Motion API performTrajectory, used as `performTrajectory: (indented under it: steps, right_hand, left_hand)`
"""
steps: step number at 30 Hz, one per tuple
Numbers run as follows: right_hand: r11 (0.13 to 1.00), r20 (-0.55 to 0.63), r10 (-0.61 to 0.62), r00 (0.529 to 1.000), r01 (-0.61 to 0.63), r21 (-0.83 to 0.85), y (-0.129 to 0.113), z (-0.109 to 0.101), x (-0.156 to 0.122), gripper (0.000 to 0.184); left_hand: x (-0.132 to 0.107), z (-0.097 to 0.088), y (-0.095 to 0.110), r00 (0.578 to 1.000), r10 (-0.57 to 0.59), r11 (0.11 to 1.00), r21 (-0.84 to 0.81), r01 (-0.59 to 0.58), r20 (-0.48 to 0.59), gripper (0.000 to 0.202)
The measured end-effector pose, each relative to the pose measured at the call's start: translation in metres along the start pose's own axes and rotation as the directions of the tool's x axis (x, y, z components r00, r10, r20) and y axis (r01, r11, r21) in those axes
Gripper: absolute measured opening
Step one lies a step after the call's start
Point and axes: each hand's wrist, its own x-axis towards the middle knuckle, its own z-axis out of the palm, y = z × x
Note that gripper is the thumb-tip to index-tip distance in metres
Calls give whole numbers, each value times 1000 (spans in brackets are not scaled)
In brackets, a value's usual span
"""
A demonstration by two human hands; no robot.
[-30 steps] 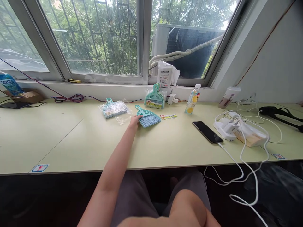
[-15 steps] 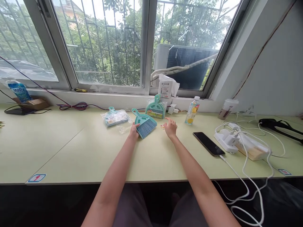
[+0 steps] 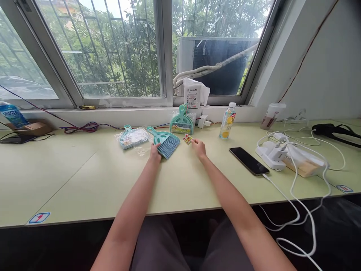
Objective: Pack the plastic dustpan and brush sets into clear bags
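Left hand (image 3: 155, 153) grips the near left edge of the teal dustpan-and-brush set (image 3: 168, 146), thumb on top, presumably to steady it with bristles facing up, at mid-worktop (image 3: 183, 184) between plastic-wrapped set (image 3: 134, 137) and right hand (image 3: 199, 148). Right hand pinches the colourful printed label strip (image 3: 187, 139) by one end, likely so the rest stays uncovered; upright stack of dustpan sets (image 3: 182, 122) stands behind, near the sill, probably set back for elbow room.

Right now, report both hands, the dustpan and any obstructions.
Left hand gripping teal dustpan-and-brush set. Right hand pinching printed label. Possible obstruction: plastic-wrapped dustpan pack close behind.
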Motion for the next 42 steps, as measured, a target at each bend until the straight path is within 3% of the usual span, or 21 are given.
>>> performTrajectory:
  steps: [4, 6, 8, 10, 12, 20, 25, 32, 36, 38, 39, 40, 42]
  right_hand:
    - [971, -169, -186, 968, 208, 120, -20, 5, -10, 53]
    - [937, -77, -326, 942, 333, 104, -28, 12, -18, 51]
    - [922, 128, -386, 913, 382, 60, -32, 19, -23, 53]
    - [922, 270, -380, 885, 386, 32, -32, 23, -27, 56]
    - [928, 315, -361, 878, 372, 27, -31, 24, -29, 58]
    - [958, 292, -259, 921, 282, -42, -34, 18, -32, 57]
    - [965, 314, -225, 922, 255, -56, -32, 23, -32, 58]
    - [979, 139, -201, 970, 204, -6, -35, 23, -34, 49]
    - [978, -43, -139, 989, 144, 154, -39, 19, -33, 53]
    - [924, -114, -9, 993, 52, 379, -40, 19, -31, 70]
    - [851, -83, 70, 994, -16, 526, -41, 20, -30, 75]
    - [736, 3, 131, 991, -99, 670, -41, 21, -29, 74]
    - [471, 227, 147, 963, -270, 840, -42, 24, -28, 56]
  left_hand:
    - [-12, 12, -4, 999, -38, 996, -75, 40, 35, 33]
    - [-18, 18, -6, 994, -37, 993, -110, 48, 102, 31]
    - [-22, 23, -8, 988, -18, 990, -139, 40, 155, 34]
    - [-25, 25, -8, 986, -3, 990, -138, 26, 166, 39]
    - [-26, 25, -9, 987, -5, 993, -115, 25, 163, 46]
    - [-25, 22, -6, 989, 5, 997, -78, 7, 151, 64]
    - [-21, 18, -6, 989, 6, 999, -50, 1, 145, 68]
    - [-24, 15, -2, 979, 8, 999, -46, 1, 203, 65]
    - [-28, 17, 2, 966, 18, 998, -64, -2, 259, 59]
    - [-29, 18, 4, 958, 15, 997, -71, 5, 286, 55]
    - [-30, 18, 4, 954, 14, 997, -71, 8, 300, 53]
    - [-31, 19, 4, 948, 13, 998, -67, 9, 318, 53]
    - [-31, 18, 4, 935, 15, 999, -50, 3, 356, 53]
